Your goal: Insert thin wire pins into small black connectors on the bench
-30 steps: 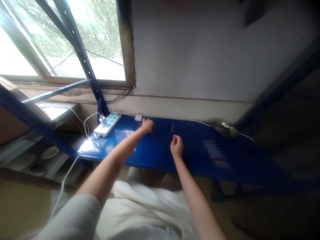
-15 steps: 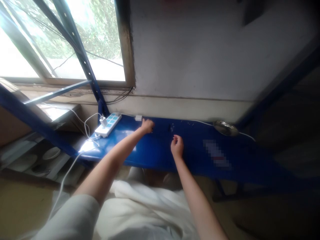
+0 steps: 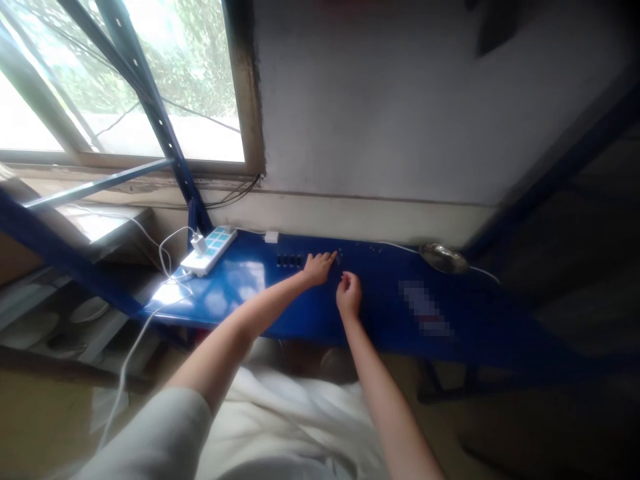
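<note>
Over the blue tabletop (image 3: 295, 310), my left hand (image 3: 319, 269) reaches forward and to the right with its fingers stretched out. Its fingertips are at a small cluster of pale bits (image 3: 339, 257), too small to name; I cannot tell if they touch. Just left of this hand stand several small black pieces (image 3: 289, 261) in a row. My right hand (image 3: 349, 293) is curled, thumb and fingers pinched together, just below the pale bits. Whatever it pinches, if anything, is too small to make out.
A white power strip (image 3: 210, 250) with a plugged-in adapter lies at the table's left end. Near the back edge sit a white charger (image 3: 271, 237), several tiny bits (image 3: 376, 249) and a shiny metal dish (image 3: 444, 257). Blue metal posts (image 3: 173, 143) rise at the left, beside a window.
My left hand has moved right from the row of black pieces to the pale bits, and its fingers have opened out. The row now shows. My right hand stays nearly in place, still pinched.
</note>
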`<move>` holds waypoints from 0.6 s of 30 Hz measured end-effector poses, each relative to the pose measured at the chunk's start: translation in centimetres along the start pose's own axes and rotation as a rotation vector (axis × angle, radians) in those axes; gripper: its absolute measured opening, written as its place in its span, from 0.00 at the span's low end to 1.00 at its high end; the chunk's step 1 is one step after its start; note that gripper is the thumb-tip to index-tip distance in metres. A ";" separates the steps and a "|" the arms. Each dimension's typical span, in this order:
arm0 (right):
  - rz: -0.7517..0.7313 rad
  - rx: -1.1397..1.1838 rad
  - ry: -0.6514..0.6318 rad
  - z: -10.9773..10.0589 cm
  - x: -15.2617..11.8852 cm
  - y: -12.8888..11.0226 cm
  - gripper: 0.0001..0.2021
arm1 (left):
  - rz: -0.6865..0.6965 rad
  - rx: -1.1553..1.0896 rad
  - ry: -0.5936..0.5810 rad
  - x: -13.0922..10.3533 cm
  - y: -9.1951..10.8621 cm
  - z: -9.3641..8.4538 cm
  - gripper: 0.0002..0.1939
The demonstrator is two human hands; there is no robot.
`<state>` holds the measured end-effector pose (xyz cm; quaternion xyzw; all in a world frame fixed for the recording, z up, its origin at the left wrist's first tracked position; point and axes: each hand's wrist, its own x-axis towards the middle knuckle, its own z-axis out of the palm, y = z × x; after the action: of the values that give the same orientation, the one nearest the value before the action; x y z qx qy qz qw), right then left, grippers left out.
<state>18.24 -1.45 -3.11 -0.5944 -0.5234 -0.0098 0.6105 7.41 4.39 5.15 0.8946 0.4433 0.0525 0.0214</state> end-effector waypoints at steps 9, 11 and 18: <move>0.017 0.004 -0.008 0.0 0.0 -0.2 0.12 | -0.145 -0.070 0.013 1.7 1.2 1.1 0.26; 0.017 -0.008 -0.018 -0.1 0.0 -0.2 0.12 | -0.151 -0.125 0.078 1.9 1.2 1.1 0.20; 0.045 -0.163 -0.113 0.0 0.3 0.1 0.16 | -0.209 -0.348 0.229 1.3 0.8 1.8 0.08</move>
<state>18.42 -1.24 -2.99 -0.6531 -0.5411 -0.0051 0.5297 9.00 5.00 3.56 0.8148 0.5175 0.2267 0.1300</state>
